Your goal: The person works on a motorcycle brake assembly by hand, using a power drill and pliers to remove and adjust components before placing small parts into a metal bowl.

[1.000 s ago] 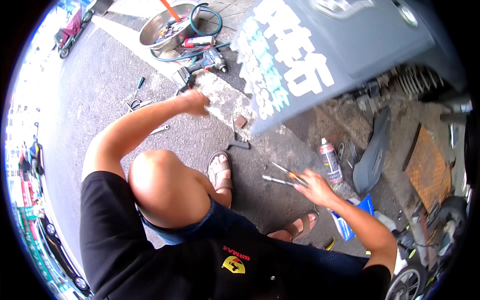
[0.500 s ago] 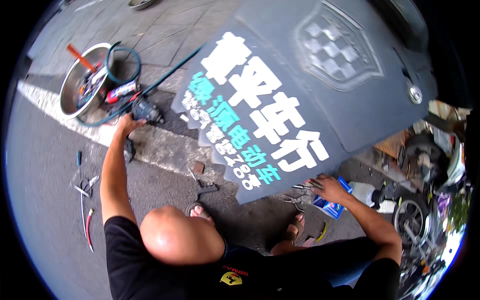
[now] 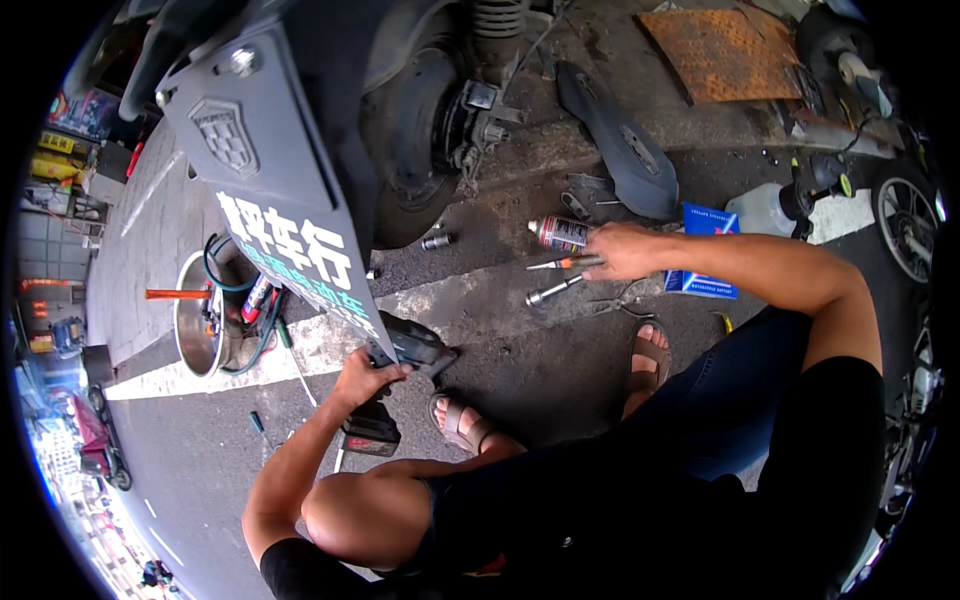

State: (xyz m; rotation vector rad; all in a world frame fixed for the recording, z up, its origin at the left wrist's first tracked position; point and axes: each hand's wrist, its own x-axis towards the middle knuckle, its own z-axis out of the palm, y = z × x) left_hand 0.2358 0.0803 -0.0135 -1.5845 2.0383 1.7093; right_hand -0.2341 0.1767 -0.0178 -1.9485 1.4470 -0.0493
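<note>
My left hand [image 3: 365, 380] is closed round the grip of a black cordless impact wrench [image 3: 418, 345], its battery pack [image 3: 371, 430] hanging below. The tool is beside the lower corner of a grey mudguard flap [image 3: 290, 195] with white and turquoise lettering, which partly covers it. My right hand [image 3: 625, 250] is low over the ground, fingers curled at the end of a thin orange-handled screwdriver [image 3: 566, 262]. Against those fingers are a spray can [image 3: 562, 233] lying on its side and a chrome socket extension [image 3: 553, 291]. Pliers [image 3: 622, 300] lie close by.
A wheel [image 3: 415, 150] and a coil spring [image 3: 497, 15] are behind the flap. At left stands a metal basin [image 3: 190, 335] of tools with a hose. A loose socket [image 3: 437, 242], a black plastic panel [image 3: 625, 150], a blue box [image 3: 705, 285] and a rusty plate [image 3: 715, 55] are on the ground.
The view has swung right, uncovering the wheel behind the flap. My left hand has brought the impact wrench from beside the basin to near my knee. My right hand stays among the tools.
</note>
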